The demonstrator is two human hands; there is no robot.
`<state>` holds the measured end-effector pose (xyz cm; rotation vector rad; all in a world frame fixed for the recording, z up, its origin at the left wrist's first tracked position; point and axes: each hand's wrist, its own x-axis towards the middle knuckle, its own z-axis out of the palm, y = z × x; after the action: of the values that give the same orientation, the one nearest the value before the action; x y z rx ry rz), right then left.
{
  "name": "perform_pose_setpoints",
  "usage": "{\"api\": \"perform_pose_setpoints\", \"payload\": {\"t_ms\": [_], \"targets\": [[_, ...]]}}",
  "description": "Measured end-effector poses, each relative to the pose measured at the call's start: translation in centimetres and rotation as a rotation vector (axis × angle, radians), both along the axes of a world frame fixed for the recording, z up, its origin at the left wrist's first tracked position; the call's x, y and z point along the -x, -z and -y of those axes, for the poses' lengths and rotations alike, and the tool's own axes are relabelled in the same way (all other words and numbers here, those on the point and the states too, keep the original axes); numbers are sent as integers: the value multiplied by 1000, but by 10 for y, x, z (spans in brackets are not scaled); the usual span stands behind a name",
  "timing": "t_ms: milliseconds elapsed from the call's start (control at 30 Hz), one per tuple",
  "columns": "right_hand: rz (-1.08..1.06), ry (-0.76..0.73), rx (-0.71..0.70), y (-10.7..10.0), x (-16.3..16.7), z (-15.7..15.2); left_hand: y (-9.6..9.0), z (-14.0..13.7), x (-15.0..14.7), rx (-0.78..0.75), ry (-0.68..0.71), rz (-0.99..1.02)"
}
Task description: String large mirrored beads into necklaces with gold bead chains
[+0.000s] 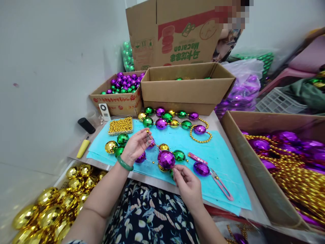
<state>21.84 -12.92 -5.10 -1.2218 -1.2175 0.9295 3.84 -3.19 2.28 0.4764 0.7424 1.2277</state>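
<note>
My left hand (137, 144), with a green bangle at the wrist, pinches a thin needle (154, 141). A small gold bead (147, 131) sits at its upper end, by my fingertips. The needle slants down to a large purple faceted bead (166, 159). My right hand (187, 184) is closed at this bead's lower right end, fingertips against it; whether they also hold thread is hidden. Around my hands lie green (179, 155), gold (111, 147) and purple beads (201, 168) on a blue cloth (223, 145). Pink-handled thread snips (221, 185) lie to the right.
A clear box of small gold beads (121, 125) stands at left. Behind are a finished-looking bead strand (161, 123) and cardboard boxes (188, 89). Another box (256, 183) holds gold strands at right; large gold beads (50, 217) fill the lower left. A person (227, 42) is behind.
</note>
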Motion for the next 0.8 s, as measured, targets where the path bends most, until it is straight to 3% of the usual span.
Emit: {"api": "perform_pose_setpoints", "payload": {"t_ms": [567, 800], "targets": [[-122, -22, 102, 14, -2, -4, 8, 5, -9, -107, 34, -96], [-281, 15, 180, 12, -1, -6, 22, 16, -37, -172, 192, -388]]}}
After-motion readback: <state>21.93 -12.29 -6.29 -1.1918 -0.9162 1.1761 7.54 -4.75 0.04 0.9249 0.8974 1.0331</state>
